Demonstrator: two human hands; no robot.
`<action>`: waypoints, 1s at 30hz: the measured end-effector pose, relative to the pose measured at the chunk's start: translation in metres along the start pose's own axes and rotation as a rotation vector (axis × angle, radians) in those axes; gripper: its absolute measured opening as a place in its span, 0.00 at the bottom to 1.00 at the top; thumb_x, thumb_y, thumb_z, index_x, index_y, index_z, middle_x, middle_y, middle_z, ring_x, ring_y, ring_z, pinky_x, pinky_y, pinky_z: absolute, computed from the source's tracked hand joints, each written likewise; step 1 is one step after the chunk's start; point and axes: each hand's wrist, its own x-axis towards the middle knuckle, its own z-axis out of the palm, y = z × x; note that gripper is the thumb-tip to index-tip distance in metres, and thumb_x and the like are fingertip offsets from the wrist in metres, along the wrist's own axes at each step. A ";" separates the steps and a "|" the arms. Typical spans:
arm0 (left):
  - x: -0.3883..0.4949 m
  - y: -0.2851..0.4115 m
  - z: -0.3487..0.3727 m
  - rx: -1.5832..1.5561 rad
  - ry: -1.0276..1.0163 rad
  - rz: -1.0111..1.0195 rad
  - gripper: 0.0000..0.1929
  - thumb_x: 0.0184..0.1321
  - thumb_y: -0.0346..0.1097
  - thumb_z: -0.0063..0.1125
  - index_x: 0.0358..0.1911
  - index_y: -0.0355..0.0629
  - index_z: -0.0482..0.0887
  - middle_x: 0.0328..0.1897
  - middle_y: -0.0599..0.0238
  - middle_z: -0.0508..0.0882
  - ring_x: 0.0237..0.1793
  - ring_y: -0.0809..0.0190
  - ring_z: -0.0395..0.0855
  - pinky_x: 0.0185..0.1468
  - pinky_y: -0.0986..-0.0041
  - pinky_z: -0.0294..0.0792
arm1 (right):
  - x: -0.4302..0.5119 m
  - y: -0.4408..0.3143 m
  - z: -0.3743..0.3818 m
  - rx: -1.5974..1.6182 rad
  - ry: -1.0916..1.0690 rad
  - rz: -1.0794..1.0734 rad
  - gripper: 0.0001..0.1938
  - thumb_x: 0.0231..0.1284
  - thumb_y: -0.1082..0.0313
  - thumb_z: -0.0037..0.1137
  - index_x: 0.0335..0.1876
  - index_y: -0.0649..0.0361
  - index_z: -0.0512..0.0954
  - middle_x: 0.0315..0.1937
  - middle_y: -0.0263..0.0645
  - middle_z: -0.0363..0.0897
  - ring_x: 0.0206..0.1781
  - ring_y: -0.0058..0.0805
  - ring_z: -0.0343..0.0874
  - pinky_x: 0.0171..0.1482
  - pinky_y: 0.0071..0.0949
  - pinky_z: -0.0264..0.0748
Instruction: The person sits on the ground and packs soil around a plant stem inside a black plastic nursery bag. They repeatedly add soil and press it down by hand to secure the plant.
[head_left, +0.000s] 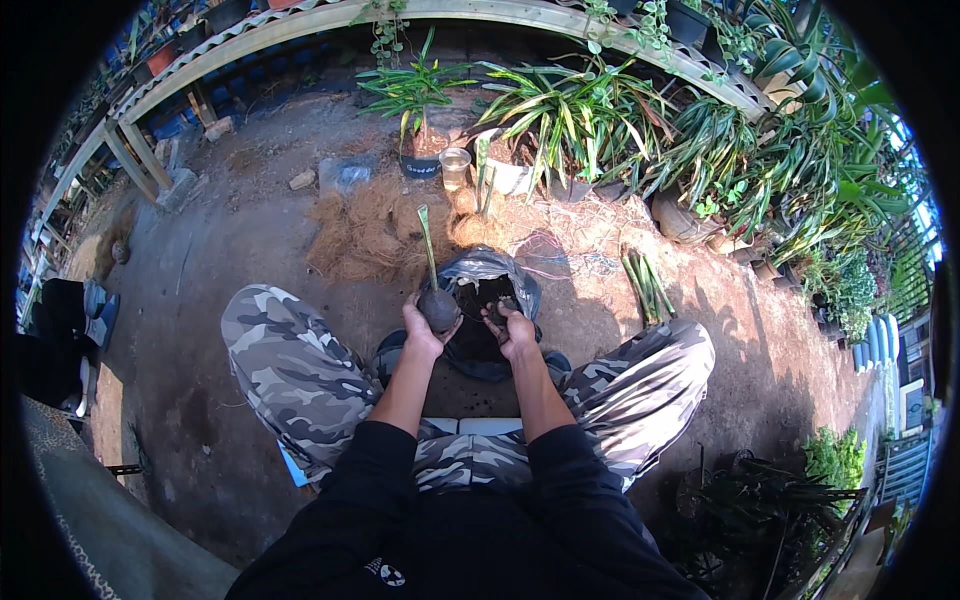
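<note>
My left hand (424, 327) holds a dark ball of soil (439, 310) from which a green plant cutting (427, 244) stands up. To its right, my right hand (514, 328) is closed on a dark clump of soil (505, 307) over the opening of a black plastic bag (529, 289) of dark soil. The bag stands on the ground between my feet. Beyond it lie heaps of brown coconut fibre (367, 232), with more upright cuttings (482, 176) in a fibre-wrapped bundle. A bunch of green cuttings (646, 286) lies on the ground at the right.
A clear plastic cup (455, 168) stands beside a dark plant pot (420, 166) beyond the fibre. Potted leafy plants (570, 120) line the back and right. Pink and blue strings (551, 251) lie on the ground. Another person's feet (100, 319) show at the far left.
</note>
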 end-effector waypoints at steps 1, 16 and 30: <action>0.000 0.000 0.000 -0.001 -0.001 0.004 0.27 0.62 0.65 0.36 0.44 0.51 0.79 0.41 0.58 0.84 0.42 0.51 0.83 0.47 0.54 0.77 | -0.002 -0.002 0.000 -0.033 0.034 0.009 0.06 0.62 0.70 0.58 0.43 0.57 0.77 0.36 0.35 0.85 0.35 0.28 0.85 0.35 0.25 0.83; 0.001 0.000 -0.001 0.009 -0.003 0.008 0.26 0.63 0.64 0.35 0.43 0.53 0.79 0.41 0.60 0.84 0.40 0.51 0.84 0.45 0.53 0.78 | -0.024 -0.009 0.014 -0.098 -0.069 -0.115 0.10 0.57 0.80 0.56 0.44 0.64 0.77 0.39 0.44 0.83 0.41 0.36 0.85 0.43 0.32 0.85; 0.001 0.000 -0.001 0.003 -0.003 0.002 0.26 0.63 0.64 0.36 0.43 0.52 0.79 0.40 0.60 0.84 0.40 0.51 0.84 0.45 0.54 0.78 | -0.014 -0.005 0.011 -0.046 -0.116 -0.158 0.09 0.65 0.67 0.57 0.44 0.65 0.77 0.38 0.43 0.83 0.37 0.30 0.84 0.41 0.27 0.84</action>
